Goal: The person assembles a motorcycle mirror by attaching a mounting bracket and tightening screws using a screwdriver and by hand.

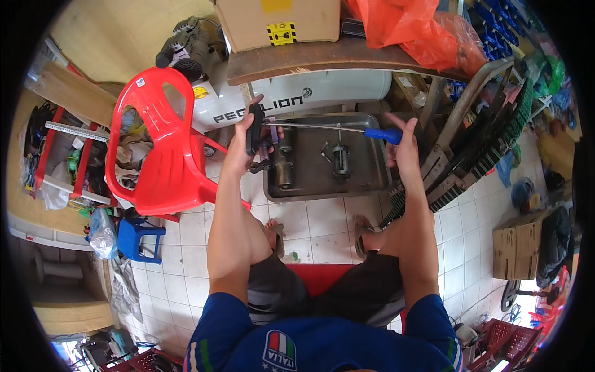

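Observation:
My left hand [237, 146] grips a black mechanical part [254, 129], upright, with purplish metal pieces and a dark lever-like end below. From this part a long-shafted screwdriver [382, 134] stretches to the right, its blue handle against my right hand [406, 149]. That hand is around the handle loosely, with some fingers stretched out; its shaft tip meets the black part, and the exact contact is hidden. Beneath both hands lies a dark metal tray [328, 194]. It holds a cylindrical metal part [341, 162] with a small piece beside it and a longer tube-shaped part [284, 167].
A red plastic chair [164, 177] stands left of the tray, with a blue stool [140, 240] nearer me. Behind are a grey compressor tank [347, 90] and a wooden shelf [297, 62] bearing a cardboard box [279, 22]. Long metal frames [458, 149] lean at the right.

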Action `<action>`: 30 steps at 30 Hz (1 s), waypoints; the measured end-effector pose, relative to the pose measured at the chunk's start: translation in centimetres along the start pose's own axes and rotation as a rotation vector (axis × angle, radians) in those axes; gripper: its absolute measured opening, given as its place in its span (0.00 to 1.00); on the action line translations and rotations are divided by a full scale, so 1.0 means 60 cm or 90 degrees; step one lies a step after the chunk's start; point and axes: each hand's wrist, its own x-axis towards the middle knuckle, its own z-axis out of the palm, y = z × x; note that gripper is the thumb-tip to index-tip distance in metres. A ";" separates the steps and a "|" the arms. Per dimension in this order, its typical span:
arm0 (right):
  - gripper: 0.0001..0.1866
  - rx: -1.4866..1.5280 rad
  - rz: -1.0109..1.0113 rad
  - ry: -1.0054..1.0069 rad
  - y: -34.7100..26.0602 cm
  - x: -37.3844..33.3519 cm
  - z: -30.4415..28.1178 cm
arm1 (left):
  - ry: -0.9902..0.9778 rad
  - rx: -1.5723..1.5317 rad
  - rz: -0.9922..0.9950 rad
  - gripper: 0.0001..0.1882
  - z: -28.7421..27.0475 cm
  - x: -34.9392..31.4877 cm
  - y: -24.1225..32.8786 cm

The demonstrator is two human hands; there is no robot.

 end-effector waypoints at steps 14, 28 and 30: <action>0.26 0.184 -0.040 -0.094 0.029 0.013 -0.015 | 0.016 -0.035 -0.032 0.37 -0.012 0.003 -0.003; 0.29 -0.081 -0.054 -0.034 0.034 0.022 -0.028 | 0.016 -0.035 -0.014 0.36 -0.010 0.002 -0.008; 0.27 -0.016 -0.121 -0.012 0.042 0.024 -0.024 | 0.016 -0.037 -0.011 0.37 -0.009 0.002 -0.007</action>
